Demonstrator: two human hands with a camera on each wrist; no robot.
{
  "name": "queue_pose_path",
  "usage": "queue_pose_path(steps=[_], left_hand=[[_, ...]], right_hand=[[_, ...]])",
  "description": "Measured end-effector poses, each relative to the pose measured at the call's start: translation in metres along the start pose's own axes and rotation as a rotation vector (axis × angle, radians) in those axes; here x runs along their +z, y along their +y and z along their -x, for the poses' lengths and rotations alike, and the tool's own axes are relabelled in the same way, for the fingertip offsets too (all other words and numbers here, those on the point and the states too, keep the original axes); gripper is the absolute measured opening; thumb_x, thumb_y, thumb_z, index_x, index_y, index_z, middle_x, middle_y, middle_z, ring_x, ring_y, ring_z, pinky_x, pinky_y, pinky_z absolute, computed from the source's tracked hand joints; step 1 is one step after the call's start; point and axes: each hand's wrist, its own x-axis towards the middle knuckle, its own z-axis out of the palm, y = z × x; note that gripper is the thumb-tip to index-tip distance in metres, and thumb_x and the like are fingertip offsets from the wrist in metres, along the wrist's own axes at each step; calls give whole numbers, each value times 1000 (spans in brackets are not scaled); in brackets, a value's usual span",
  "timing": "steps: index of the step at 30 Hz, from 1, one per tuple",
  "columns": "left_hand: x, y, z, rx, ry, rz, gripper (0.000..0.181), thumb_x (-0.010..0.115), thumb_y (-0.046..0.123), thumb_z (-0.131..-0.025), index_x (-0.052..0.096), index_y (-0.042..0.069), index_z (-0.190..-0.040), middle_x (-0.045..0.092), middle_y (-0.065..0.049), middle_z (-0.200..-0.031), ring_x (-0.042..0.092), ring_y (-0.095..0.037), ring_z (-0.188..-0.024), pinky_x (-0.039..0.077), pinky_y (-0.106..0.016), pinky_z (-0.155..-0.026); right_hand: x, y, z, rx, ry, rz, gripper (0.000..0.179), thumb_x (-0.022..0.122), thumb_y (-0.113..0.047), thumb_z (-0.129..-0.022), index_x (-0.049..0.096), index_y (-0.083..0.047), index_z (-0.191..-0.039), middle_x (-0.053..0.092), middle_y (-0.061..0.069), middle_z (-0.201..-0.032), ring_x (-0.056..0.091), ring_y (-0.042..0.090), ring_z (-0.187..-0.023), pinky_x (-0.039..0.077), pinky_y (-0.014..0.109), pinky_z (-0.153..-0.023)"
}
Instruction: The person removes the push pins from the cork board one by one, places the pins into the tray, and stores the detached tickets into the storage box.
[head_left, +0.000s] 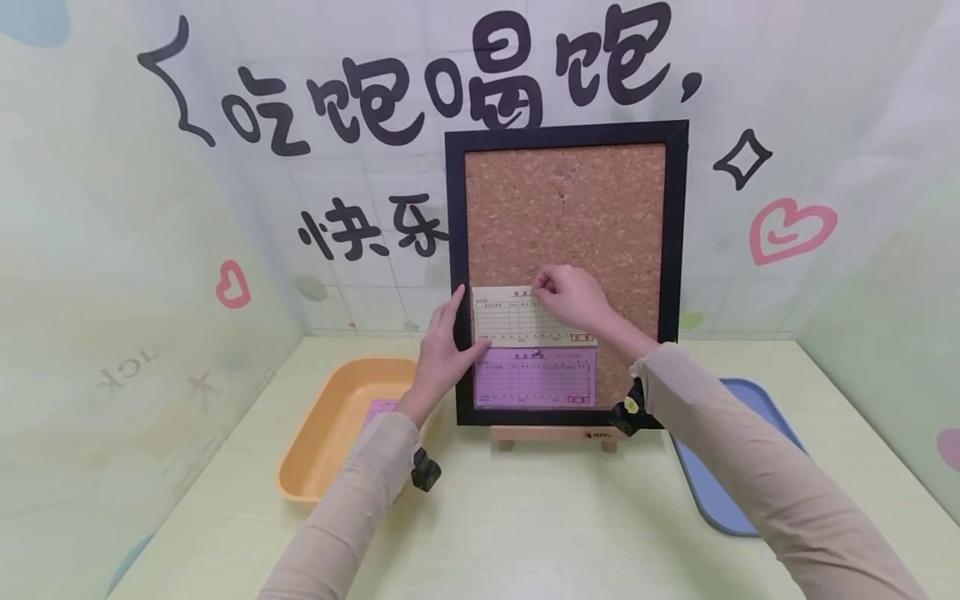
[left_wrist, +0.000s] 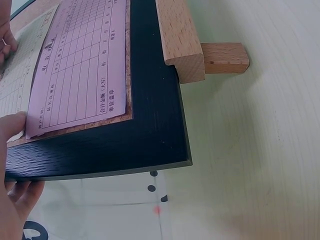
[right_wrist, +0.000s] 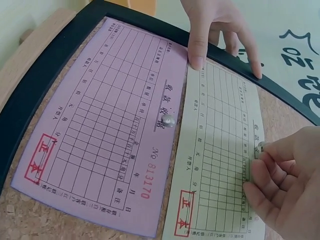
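Observation:
A cork board (head_left: pixel 562 208) in a black frame leans upright on a small wooden easel (head_left: pixel 555 433). My left hand (head_left: pixel 442 354) grips its left edge, thumb on the lower left corner of a pale yellow receipt slip (right_wrist: pixel 215 135) and fingertips behind the frame. Against the top middle of that slip, my right hand (head_left: pixel 573 296) pinches a silver thumbtack (right_wrist: pixel 261 145) between thumb and forefinger. Directly below is a purple receipt slip (head_left: pixel 525 383), held to the cork by another silver thumbtack (right_wrist: pixel 168 120).
On the left of the table stands an orange tray (head_left: pixel 300 467) with a purple slip (head_left: pixel 380 408) inside, partly behind my left arm. A blue tray (head_left: pixel 723 500) lies on the right, partly under my right sleeve. The wall (head_left: pixel 360 167) with black lettering rises behind the board.

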Motion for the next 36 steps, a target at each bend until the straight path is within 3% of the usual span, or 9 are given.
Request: queue_pose_path(steps=[13,26,32,36], left_hand=[[-3,1,0,5,-5,-15,86,73,21,-76,22,17,-144,39,-16,-133,45,-29,-117,40,-42,-96],[-5,3,1,21,-17,-44,85,72,22,-77,21,15,-144,39,-17,-132,49,-32,-111,42,-43,-93],[-7,5,1,38,6,-91,85,74,24,-74,25,12,-143,39,-16,-132,50,-30,-109,43,-42,-92],[-11,7,-3,72,59,-118,81,76,21,-71,33,8,-139,43,-18,-126,50,-30,-105,46,-40,-87]], right_hand=[[-3,9,11,8,-46,-114,11,58,-10,-86,64,-2,-86,62,8,-81,53,19,-73,41,30,-67],[-1,29,29,-23,-56,-204,9,56,-7,-87,64,-1,-87,61,9,-80,52,18,-70,43,29,-61],[-1,33,36,-15,-61,-175,9,56,-7,-87,63,-2,-87,60,8,-80,51,17,-69,43,28,-60],[-1,34,39,-11,-62,-170,9,56,-7,-87,63,-2,-87,61,8,-79,50,17,-67,42,28,-59]])
